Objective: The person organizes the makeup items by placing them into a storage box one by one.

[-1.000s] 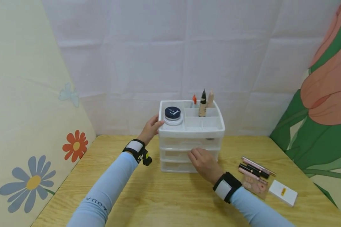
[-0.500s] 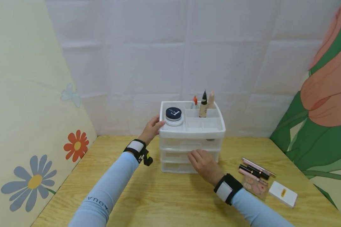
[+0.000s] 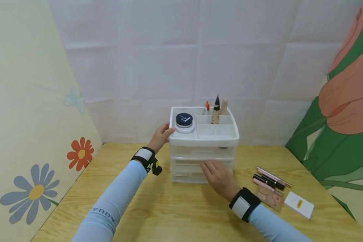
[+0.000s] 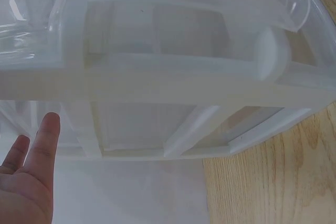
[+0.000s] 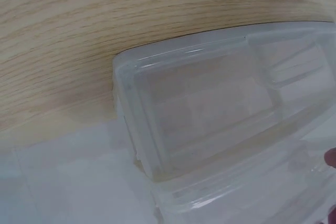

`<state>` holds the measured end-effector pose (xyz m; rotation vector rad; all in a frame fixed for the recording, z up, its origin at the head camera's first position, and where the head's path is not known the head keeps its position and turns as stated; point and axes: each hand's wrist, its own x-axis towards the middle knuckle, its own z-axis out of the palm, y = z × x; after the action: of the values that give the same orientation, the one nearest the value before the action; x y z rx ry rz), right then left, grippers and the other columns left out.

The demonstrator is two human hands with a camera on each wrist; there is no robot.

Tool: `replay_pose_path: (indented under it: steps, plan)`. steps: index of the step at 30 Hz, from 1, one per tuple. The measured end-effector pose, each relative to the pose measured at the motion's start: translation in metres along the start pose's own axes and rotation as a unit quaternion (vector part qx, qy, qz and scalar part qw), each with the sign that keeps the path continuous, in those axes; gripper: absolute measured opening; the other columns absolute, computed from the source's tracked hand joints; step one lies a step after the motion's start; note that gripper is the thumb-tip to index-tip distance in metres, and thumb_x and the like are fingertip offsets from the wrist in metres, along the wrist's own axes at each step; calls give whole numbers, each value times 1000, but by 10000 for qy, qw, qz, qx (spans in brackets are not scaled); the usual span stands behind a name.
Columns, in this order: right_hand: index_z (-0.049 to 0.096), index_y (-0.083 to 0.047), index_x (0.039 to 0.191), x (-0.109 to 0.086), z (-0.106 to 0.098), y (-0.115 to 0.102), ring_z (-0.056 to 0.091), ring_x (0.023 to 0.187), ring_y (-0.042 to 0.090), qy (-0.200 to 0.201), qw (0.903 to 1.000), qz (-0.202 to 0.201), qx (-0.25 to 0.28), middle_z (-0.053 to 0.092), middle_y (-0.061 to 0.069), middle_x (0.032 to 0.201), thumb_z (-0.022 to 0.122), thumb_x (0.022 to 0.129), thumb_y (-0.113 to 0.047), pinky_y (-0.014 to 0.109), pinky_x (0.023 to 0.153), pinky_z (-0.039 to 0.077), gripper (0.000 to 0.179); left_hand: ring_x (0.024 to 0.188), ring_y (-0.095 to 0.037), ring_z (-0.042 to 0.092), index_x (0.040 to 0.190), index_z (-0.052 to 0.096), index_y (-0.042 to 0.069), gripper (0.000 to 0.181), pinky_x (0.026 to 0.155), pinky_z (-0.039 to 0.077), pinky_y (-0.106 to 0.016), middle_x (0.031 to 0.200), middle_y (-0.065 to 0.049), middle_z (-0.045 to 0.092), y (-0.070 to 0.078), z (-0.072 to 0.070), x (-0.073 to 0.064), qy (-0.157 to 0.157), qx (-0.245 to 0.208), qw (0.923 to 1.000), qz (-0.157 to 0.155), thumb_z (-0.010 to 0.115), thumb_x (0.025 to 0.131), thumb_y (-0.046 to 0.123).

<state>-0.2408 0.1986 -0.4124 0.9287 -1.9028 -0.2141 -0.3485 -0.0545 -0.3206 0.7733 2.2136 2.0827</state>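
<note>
A white plastic drawer organizer (image 3: 204, 143) stands on the wooden table, with several stacked translucent drawers. My left hand (image 3: 161, 137) rests against its left side, thumb near the top rim; the fingers (image 4: 42, 153) lie fairly straight along that side in the left wrist view. At the front, my right hand (image 3: 219, 176) has its fingers curled at the middle drawer (image 3: 184, 167), which juts out slightly. Only fingertips (image 5: 331, 158) show at the edge of the right wrist view. A dark-lidded round jar (image 3: 184, 120) sits in the top tray's left compartment.
A beige tube with a black tip (image 3: 216, 112) and other slim items stand in the top tray. To the right lie several cosmetic tubes (image 3: 269, 181), a pinkish flat palette (image 3: 270, 198) and a white box (image 3: 299, 205). A white cloth (image 3: 139, 67) hangs behind.
The middle drawer has come forward slightly, with the right hand curled at its front. The left hand stays against the organizer's side.
</note>
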Motion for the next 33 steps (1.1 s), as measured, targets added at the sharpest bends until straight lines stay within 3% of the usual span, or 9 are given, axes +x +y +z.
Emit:
replay_pose_path:
  steps: [13,18,28,33]
  plan:
    - [64,8,102,-4,-12,-6,61,85,31,291,9991,86,303,62,19,96,21,104,-1,39,75,55,44,120,-32,50,149,34,2,57,98,47,-44,142,-22,44,2,5,1,-5,-45,10000,67,49,98,21]
    - [63,7,101,-4,-24,-13,60,84,30,195,9982,177,543,61,18,95,19,105,-3,39,74,55,45,113,-29,54,148,36,1,54,94,50,-41,137,-23,47,3,6,0,57,-79,10000,7,49,99,19]
    - [63,5,101,-5,-44,-24,59,84,28,-141,9975,311,611,61,16,96,16,106,-6,38,72,55,49,118,-31,51,150,34,3,55,97,48,-43,141,-22,44,5,3,0,123,-62,9999,-8,48,99,18]
    - [64,5,102,-5,-51,-29,59,85,29,-119,9966,313,755,61,16,97,18,107,-7,38,74,54,48,119,-32,51,149,35,3,54,97,48,-45,141,-22,45,5,5,-1,117,20,9999,3,48,99,20]
